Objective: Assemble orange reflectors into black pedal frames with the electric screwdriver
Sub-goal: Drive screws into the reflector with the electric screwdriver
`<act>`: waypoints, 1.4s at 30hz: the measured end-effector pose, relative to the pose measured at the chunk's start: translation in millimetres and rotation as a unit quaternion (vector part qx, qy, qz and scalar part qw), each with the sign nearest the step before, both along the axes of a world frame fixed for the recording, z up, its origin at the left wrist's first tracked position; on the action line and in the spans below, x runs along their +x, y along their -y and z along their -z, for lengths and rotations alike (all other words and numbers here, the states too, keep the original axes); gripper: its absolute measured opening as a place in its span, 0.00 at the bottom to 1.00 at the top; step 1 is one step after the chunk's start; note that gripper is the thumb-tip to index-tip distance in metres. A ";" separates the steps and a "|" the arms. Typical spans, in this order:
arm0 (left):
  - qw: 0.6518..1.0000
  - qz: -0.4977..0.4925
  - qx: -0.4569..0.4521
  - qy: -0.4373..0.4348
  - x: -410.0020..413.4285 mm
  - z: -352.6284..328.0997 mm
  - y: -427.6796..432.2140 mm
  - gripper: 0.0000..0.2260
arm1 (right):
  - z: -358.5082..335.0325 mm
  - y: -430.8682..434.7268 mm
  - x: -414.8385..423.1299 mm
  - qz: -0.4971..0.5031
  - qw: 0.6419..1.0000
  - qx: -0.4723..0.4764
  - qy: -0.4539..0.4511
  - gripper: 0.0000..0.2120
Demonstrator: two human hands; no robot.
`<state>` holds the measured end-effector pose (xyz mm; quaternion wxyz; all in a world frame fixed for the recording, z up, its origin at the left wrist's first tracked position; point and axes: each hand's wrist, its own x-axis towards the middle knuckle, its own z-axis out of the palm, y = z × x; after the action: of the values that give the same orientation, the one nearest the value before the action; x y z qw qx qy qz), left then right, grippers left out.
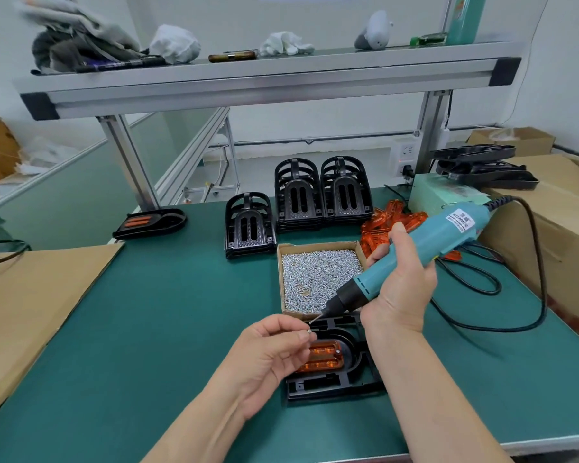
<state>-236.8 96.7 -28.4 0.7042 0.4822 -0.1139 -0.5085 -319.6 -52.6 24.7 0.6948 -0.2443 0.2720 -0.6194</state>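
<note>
Screw box (318, 248) behind pedal frame (335, 385) — reflector (325, 357) inside.

Glossy translucent orange plastic reflector (321, 360) in a shiny black plastic frame (335, 385); matt green mat (168, 312).

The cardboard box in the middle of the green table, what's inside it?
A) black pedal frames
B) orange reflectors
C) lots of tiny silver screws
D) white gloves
C: the cardboard box is filled with small silver screws, while the orange reflectors lie in a heap outside it, past its far right corner.
</note>
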 end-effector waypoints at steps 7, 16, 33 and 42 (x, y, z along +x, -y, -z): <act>0.999 -0.021 -0.015 -0.037 -1.0 -1.6 -2.5 0.05 | -3.0 -10.5 2.0 0.001 0.999 -0.041 -0.013 0.10; 0.997 -0.050 -0.027 -0.055 -5.9 1.0 -5.3 0.06 | -0.7 -16.6 4.2 0.006 0.998 -0.054 -0.031 0.09; 0.844 -0.244 -0.069 0.472 -27.7 29.4 -6.9 0.09 | 6.9 -15.3 8.4 -0.002 0.998 0.056 -0.037 0.08; 0.859 -0.219 -0.053 0.459 -23.3 27.0 -11.7 0.21 | 4.9 -16.4 10.2 -0.014 0.998 0.060 -0.024 0.08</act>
<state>-260.1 108.4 -55.5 0.6895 0.6355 -0.3429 -0.0554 -309.4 -36.2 19.8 0.7098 -0.2206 0.3222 -0.5863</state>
